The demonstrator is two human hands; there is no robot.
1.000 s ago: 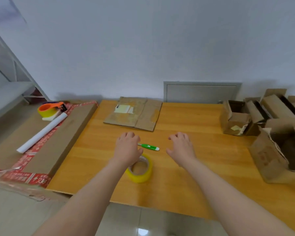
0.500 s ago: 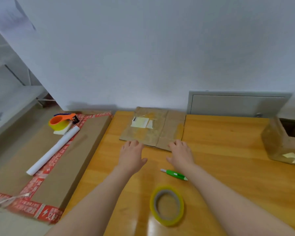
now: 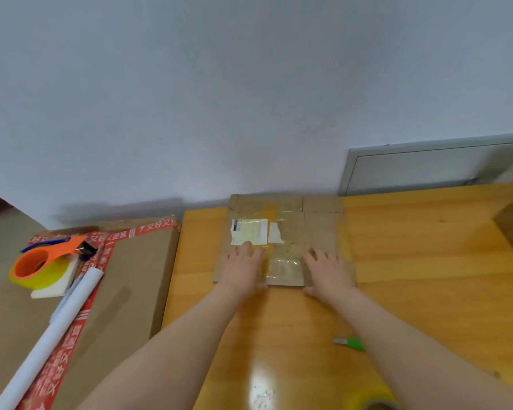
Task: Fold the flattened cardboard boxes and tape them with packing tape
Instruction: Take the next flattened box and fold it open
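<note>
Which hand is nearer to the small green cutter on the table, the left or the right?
The right. The right hand rests on the flattened box, beyond the green cutter; the left hand rests further left on the same box.

A flattened brown cardboard box [image 3: 320, 232], bearing a torn white label and old clear tape, lies flat at the far edge of the wooden table [image 3: 427, 261], a yellow packing tape roll [image 3: 367, 398] near its front edge.
</note>
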